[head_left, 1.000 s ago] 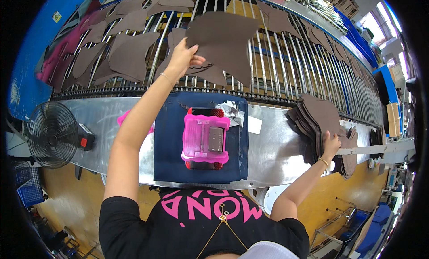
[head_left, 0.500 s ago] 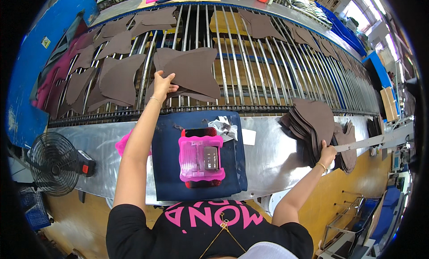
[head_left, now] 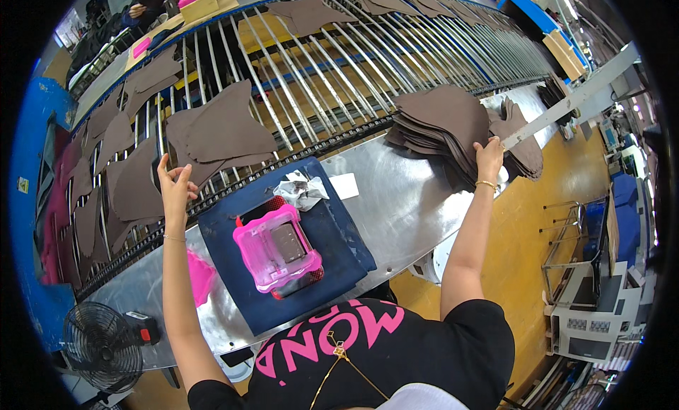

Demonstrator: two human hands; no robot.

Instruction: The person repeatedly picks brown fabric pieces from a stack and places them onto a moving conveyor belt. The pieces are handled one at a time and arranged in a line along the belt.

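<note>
My left hand (head_left: 177, 187) is over the near edge of the bar conveyor (head_left: 297, 120), fingers apart and holding nothing. Just beyond it lie overlapping dark brown, flat cut pieces (head_left: 223, 130); more brown pieces (head_left: 134, 180) rest to its left. On the right, my right hand (head_left: 488, 161) has its fingers closed at the edge of a thick stack of similar brown pieces (head_left: 442, 120) on the metal table (head_left: 403, 191). Its thumb is partly hidden. A smaller brown pile (head_left: 522, 145) sits beside that stack.
Between my arms, a pink plastic holder (head_left: 276, 247) stands on a dark blue mat (head_left: 332, 268), near crumpled silver wrapping (head_left: 303, 191). A black fan (head_left: 102, 346) is at lower left. A pale bar (head_left: 566, 99) slants past my right hand. Another person's hand (head_left: 138, 11) shows far left.
My left hand has come away from the brown pieces on the conveyor, back toward me. My right hand stays at the stack. The whole view has turned.
</note>
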